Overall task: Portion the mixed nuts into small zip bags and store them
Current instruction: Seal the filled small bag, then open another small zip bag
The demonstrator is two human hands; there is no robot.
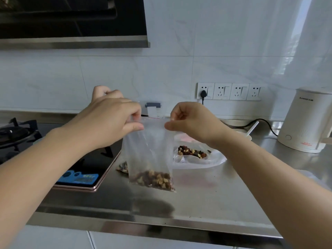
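Note:
A small clear zip bag [149, 151] hangs in the air above the steel counter, with mixed nuts [152, 179] gathered at its bottom. My left hand [111, 115] pinches the left end of its top strip. My right hand [190, 121] pinches the right end of the same strip. Behind it, a second small bag with nuts [123, 167] lies on the counter, mostly hidden. To the right lies a larger clear bag [199, 160] that holds a pile of mixed nuts [192, 152].
A gas hob [84, 164] with a black glass top fills the left of the steel counter [206, 200]. A white kettle [309, 121] stands at the right, its cord running to wall sockets [230, 91]. A range hood [71, 22] hangs above left. A white stick [252, 128] leans near the back.

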